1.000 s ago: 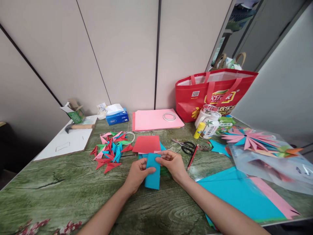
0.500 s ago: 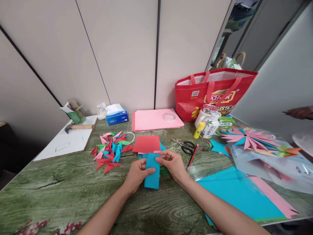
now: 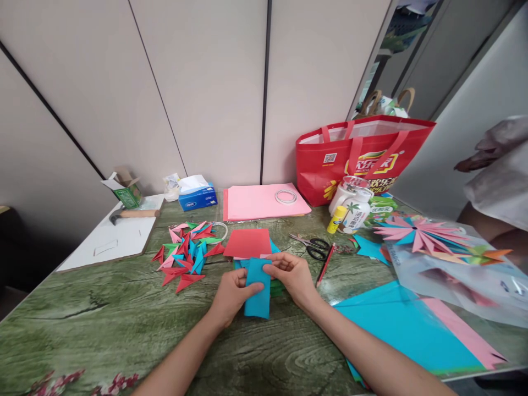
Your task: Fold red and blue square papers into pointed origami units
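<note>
A blue strip of folded paper is held upright just above the table between my two hands. My left hand is closed on its left edge, thumb lying across the front. At the upper right corner, my right hand pinches it between thumb and fingers. Behind the strip lies a stack of coloured paper squares, with a red sheet on top. To the left is a pile of folded paper pieces in red, blue, pink and green.
Scissors, a red pencil and a glue stick lie or stand to the right. Further back are pink sheets, a tissue box, a hammer and a red bag. Another person stands at far right.
My hands and the blue paper have hardly moved. At the far right, the other person has come further into view.
</note>
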`<state>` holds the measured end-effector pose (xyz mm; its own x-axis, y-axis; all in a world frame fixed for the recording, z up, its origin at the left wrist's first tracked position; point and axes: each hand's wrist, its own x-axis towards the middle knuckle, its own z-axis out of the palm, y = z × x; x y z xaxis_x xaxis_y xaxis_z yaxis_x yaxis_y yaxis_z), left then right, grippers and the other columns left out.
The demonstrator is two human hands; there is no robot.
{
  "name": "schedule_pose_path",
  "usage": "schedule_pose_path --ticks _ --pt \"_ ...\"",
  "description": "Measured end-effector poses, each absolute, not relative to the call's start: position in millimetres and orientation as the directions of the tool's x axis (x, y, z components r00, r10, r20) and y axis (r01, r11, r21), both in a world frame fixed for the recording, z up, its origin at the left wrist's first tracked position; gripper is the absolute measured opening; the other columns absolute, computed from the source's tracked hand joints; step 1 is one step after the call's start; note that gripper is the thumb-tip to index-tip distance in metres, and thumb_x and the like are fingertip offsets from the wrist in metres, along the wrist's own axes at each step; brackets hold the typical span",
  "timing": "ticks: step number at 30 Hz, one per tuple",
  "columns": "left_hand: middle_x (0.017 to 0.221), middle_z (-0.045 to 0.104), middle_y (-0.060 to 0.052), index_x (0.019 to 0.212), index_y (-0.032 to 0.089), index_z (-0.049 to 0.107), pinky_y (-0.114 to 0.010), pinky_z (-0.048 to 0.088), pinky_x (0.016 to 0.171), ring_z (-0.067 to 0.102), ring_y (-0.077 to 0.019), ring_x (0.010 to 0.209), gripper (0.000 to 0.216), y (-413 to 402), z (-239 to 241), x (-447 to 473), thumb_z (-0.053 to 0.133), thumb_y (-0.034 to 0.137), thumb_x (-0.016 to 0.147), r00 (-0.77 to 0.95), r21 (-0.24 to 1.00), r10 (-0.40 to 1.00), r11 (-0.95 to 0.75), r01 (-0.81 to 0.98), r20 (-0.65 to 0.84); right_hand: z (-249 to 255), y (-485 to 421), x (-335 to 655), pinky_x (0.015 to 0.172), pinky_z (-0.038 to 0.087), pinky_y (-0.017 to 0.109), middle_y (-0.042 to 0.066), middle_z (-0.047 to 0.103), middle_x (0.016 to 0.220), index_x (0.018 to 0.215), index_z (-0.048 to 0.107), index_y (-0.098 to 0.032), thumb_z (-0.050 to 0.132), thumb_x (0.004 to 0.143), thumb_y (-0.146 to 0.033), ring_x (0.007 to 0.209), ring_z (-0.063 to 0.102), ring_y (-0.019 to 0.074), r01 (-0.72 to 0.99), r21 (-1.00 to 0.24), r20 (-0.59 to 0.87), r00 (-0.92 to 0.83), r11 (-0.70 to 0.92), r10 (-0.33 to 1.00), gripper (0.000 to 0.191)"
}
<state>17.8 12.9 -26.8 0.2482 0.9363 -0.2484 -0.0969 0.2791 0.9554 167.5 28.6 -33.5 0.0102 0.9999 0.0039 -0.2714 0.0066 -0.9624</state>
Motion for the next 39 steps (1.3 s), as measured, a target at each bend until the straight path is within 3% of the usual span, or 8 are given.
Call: schedule_pose_path --ticks 16,22,27,39 --pt "0.058 0.062 -0.001 0.068 0.01 0.061 -0.023 0.041 0.05 0.05 -0.0101 0.048 0.029 11.5 -25.4 18.1 0.075 0.03 0.052 0.242 0.963 0.937 0.266 -0.035 -0.25 -31.4 30.0 170.3 0.048 0.043 0.022 -0.003 0.057 0.055 0.079 0.064 -0.016 0.071 0.058 -0.026 0.05 0.05 0.0092 -0.151 -0.987 0.069 -0.055 0.06 0.996 0.025" --pt "0.046 0.041 0.007 0.053 0.014 0.047 -0.018 0.026 0.041 0.033 -0.0053 0.042 0.03 7.0 -25.1 21.9 0.07 0.032 0.054 0.266 0.975 0.939 0.197 0.104 -0.218 -26.3 25.0 169.3 0.066 0.046 0.026 0.003 0.065 0.086 0.088 0.062 -0.018 0.071 0.058 -0.025 0.08 0.059 0.0182 0.035 -0.98 0.182 -0.209 0.194 0.961 0.033" --pt "0.044 0.024 0.009 0.046 0.018 0.031 -0.019 0.014 0.04 0.021 -0.0048 0.044 0.037 3.4 -27.4 25.7 0.066 0.029 0.056 0.244 0.959 0.953 0.112 0.261 -0.178 -24.8 19.9 166.1 0.072 0.045 0.029 0.002 0.066 0.084 0.086 0.064 -0.019 0.073 0.054 -0.024 0.084 0.059 0.0216 0.182 -0.96 0.171 -0.228 0.214 0.958 0.034" --pt "0.047 0.036 0.007 0.055 0.014 0.051 -0.019 0.02 0.042 0.028 -0.0068 0.045 0.015 0.4 -28.3 27.7 0.062 0.023 0.06 0.329 0.963 0.928 0.091 0.252 -0.174 -22.8 22.7 171.5 0.066 0.043 0.026 0.001 0.066 0.068 0.068 0.066 -0.017 0.066 0.065 -0.028 0.068 0.059 0.0167 0.08 -0.984 0.129 -0.307 0.16 0.943 0.012"
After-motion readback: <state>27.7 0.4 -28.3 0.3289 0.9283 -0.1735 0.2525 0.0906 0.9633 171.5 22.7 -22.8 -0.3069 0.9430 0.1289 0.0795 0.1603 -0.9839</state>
